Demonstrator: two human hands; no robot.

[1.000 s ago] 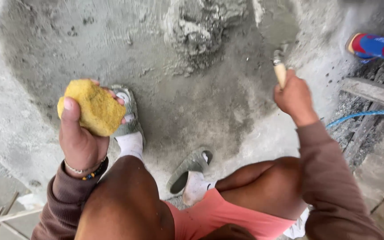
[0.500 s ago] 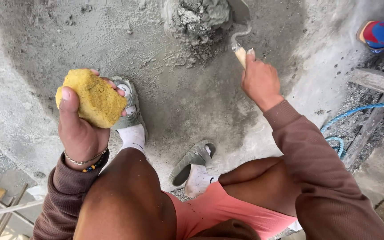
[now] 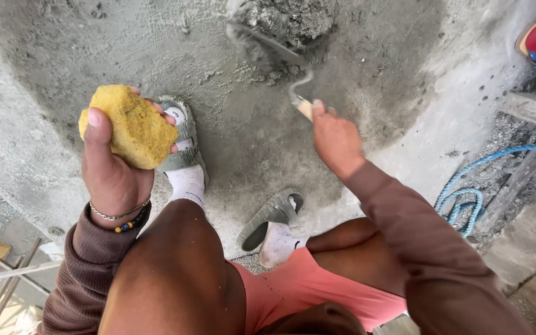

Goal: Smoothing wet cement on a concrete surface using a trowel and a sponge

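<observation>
A: On the grey cement floor [image 3: 63,56], what does each hand have?

B: The left hand [image 3: 114,174] grips a yellow sponge [image 3: 133,126]. The thumb lies up along its near side and the fingers curl round the far side, pressed into it. It is held in the air above the left foot.

A: And the other one?

B: The right hand [image 3: 337,141] is closed round the wooden handle of a trowel [image 3: 274,53]. The fingers are wrapped tight together; only the end of the handle shows past the knuckles.

A: Where is the blade?

B: Up near the top edge, loaded with wet grey mortar and blurred. It sits right at the heap of mortar [image 3: 293,18]; I cannot tell whether it touches the heap.

A: What else is around?

B: Two grey sandals [image 3: 271,217] over white socks, standing on the cement. The person squats, knees bare, in pink shorts [image 3: 305,288] and a brown long-sleeved top. A beaded bracelet [image 3: 125,222] is on the left wrist. To the right, a blue rope [image 3: 466,186] lies coiled beside a wooden plank [image 3: 535,108], well apart from the trowel
</observation>
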